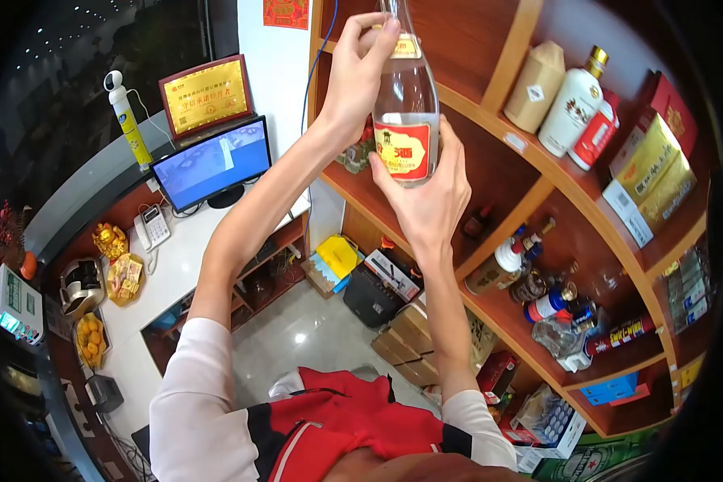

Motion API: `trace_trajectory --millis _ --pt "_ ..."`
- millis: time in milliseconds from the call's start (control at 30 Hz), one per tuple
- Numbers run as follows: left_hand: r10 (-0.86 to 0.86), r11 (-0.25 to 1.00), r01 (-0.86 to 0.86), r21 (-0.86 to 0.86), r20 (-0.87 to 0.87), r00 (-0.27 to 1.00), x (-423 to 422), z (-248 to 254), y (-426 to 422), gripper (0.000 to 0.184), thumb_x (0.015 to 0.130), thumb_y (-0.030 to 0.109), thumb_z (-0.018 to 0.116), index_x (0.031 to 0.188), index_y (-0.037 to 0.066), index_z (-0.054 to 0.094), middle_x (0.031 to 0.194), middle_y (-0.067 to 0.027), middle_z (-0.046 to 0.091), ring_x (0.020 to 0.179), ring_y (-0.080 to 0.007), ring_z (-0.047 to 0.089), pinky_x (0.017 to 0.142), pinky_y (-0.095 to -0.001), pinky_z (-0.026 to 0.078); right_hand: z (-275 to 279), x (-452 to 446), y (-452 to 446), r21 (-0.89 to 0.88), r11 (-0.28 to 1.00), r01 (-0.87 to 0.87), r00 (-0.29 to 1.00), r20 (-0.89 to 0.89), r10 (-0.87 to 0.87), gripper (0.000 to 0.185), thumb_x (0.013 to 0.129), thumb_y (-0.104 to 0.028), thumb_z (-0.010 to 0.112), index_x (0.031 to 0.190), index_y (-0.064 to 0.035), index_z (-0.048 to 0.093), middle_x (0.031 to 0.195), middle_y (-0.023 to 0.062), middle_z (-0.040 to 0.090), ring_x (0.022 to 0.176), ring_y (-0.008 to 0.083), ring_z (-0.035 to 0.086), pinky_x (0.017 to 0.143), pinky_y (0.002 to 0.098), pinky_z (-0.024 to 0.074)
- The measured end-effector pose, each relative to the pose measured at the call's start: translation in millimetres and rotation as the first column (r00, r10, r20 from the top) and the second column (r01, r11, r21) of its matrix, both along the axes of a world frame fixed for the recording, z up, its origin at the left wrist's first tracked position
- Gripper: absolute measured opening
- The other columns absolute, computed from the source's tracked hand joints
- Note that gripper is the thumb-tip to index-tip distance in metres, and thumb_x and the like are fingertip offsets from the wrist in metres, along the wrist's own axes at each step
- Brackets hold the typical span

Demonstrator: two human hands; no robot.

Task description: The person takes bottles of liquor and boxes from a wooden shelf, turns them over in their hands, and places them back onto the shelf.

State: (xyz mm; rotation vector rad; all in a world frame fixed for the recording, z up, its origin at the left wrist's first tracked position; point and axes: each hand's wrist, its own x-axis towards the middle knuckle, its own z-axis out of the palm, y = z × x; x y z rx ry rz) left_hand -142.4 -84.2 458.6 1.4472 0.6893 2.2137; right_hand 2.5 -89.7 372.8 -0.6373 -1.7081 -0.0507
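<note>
My left fingers point(367, 22) grip the glass bottle point(406, 95) near its neck; my right fingers point(451, 146) clasp its lower body, presumably to share the weight and steady it.

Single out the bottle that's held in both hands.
The clear bottle with the red label: the left hand holds its neck, the right hand its lower part. No hand touches the others, like the white bottle on the shelf.
</note>
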Motion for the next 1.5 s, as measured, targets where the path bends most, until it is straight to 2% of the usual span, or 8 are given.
trace_trajectory --millis 67,133,600,1067,1133,1200,1333,1500 --pt "0.026 0.999 -0.024 0.025 -0.049 0.998 -23 16 19 0.046 0.105 0.029 0.062 0.137 -0.002 0.050 0.122 -0.0174 0.065 0.108 -0.0292 0.069 0.091 -0.0376 0.053 14 -23 25 0.053 0.998 -0.037 0.999 -0.008 0.037 0.089 0.072 -0.040 0.090 0.139 0.0017 0.050 0.111 0.0226 0.065 0.094 0.0404 0.068 0.082 0.0483 0.0543" --pt "0.134 0.987 -0.125 0.104 -0.077 0.988 -38 33 43 0.031 0.108 0.029 0.060 0.126 0.004 0.058 0.106 -0.0058 0.071 0.094 -0.0096 0.064 0.082 -0.0228 0.050 28 -44 57 0.052 0.993 -0.108 0.994 -0.029 0.110 0.088 0.073 -0.041 0.090 0.138 0.0024 0.050 0.117 0.0253 0.065 0.099 0.0419 0.069 0.085 0.0491 0.0556" --pt "0.288 0.949 -0.239 0.204 -0.258 0.922 -153 82 250 0.061 0.090 0.006 0.076 0.143 0.005 0.046 0.101 -0.0051 0.064 0.084 -0.0114 0.064 0.076 -0.0280 0.055 118 -155 248 -0.261 0.965 -0.027 0.958 0.269 0.099 0.085 0.074 -0.042 0.088 0.125 0.0093 0.043 0.103 0.0304 0.072 0.095 0.0454 0.073 0.081 0.0516 0.0588" --pt "0.327 0.942 -0.268 0.201 -0.377 0.867 -235 60 376 0.059 0.095 0.020 0.073 0.144 0.004 0.044 0.110 -0.0104 0.068 0.093 -0.0162 0.068 0.080 -0.0308 0.057 120 -245 364 -0.490 0.849 0.198 0.910 0.414 0.026 0.124 0.056 -0.055 0.095 0.142 0.0133 0.037 0.123 0.0237 0.069 0.119 0.0355 0.067 0.098 0.0447 0.0559" --pt "0.060 0.985 0.001 0.172 -0.350 0.935 -246 56 389 0.062 0.096 0.024 0.072 0.147 0.002 0.043 0.117 -0.0156 0.063 0.101 -0.0228 0.066 0.089 -0.0373 0.055 120 -259 378 -0.489 0.840 0.234 0.899 0.438 0.005 0.128 0.056 -0.055 0.095 0.145 0.0148 0.034 0.128 0.0251 0.066 0.121 0.0356 0.066 0.100 0.0432 0.0553" --pt "0.659 0.752 -0.532 0.390 -0.414 0.628 -252 54 400 0.065 0.098 0.028 0.070 0.150 0.000 0.043 0.124 -0.0227 0.055 0.110 -0.0320 0.059 0.098 -0.0445 0.049 116 -272 390 -0.515 0.819 0.254 0.897 0.442 0.000 0.133 0.056 -0.055 0.095 0.148 0.0158 0.030 0.133 0.0265 0.064 0.123 0.0364 0.065 0.102 0.0433 0.0549" --pt "0.828 0.539 -0.718 0.440 -0.434 0.355 -258 45 404 0.075 0.096 0.032 0.070 0.152 -0.007 0.039 0.126 -0.0297 0.048 0.116 -0.0433 0.048 0.103 -0.0508 0.041 113 -292 402 -0.478 0.830 0.286 0.902 0.426 -0.065 0.135 0.059 -0.058 0.093 0.151 0.0146 0.027 0.138 0.0288 0.061 0.129 0.0395 0.061 0.105 0.0452 0.0532" --pt "0.840 0.523 -0.696 0.493 -0.439 0.320 -261 24 388 0.065 0.101 0.032 0.061 0.150 -0.005 0.041 0.129 -0.0301 0.050 0.117 -0.0453 0.050 0.102 -0.0519 0.042 110 -306 415 -0.476 0.834 0.280 0.917 0.388 -0.086 0.106 0.079 -0.045 0.082 0.149 0.0150 0.030 0.140 0.0329 0.057 0.131 0.0426 0.059 0.107 0.0469 0.0510"
